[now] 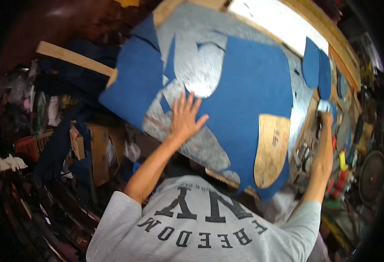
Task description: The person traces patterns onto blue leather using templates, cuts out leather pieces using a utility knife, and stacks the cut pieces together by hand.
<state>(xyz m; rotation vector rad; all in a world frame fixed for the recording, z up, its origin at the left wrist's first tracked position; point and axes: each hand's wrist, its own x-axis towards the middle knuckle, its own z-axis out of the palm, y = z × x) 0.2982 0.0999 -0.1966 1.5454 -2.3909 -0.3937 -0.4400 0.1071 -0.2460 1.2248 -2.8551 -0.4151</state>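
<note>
A large blue sheet (255, 70) with curved cut-outs lies on a grey metal-topped table (205, 150). My left hand (184, 120) rests with spread fingers on the metal and the sheet's left edge, holding nothing. On the sheet's near right part sits a tan sole-shaped template (271, 150) with handwriting on it. Past the table's right edge, my right hand (326, 117) is closed around a small pale-blue object (325, 105), whose kind I cannot make out. Just beyond it are two blue rounded cut pieces (310, 65).
Another blue piece (137, 78) overhangs the table's left side, near a wooden slat (76, 57). A white board (279, 22) lies along the far edge. Tools and odds and ends clutter the right, near a round disc (372, 178). A cardboard box (99, 153) stands lower left.
</note>
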